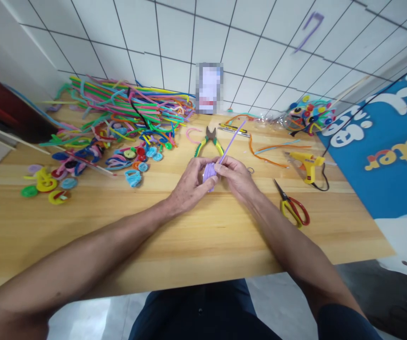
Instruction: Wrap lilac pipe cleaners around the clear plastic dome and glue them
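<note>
A coil of purple pipe cleaner (209, 173) is wound round something whitish or clear that I cannot make out. My left hand (191, 183) is closed about the coil, its thumb along the near side. My right hand (236, 174) pinches the purple pipe cleaner at the coil's right edge, and a straight free end (234, 140) sticks up and to the right from the fingers. Just beyond the hands lie pliers (211, 136) with green and yellow handles, jaws pointing away. The fingertips partly hide the coil.
Bundled colourful pipe cleaners (129, 101) lie at the back left, with coiled pieces (47, 182) before them. Rightward are red-and-yellow scissors (292, 205), a yellow glue gun (307, 164) with a cord and an orange pipe cleaner (265, 158). A blurred phone-like object (208, 89) leans at the wall.
</note>
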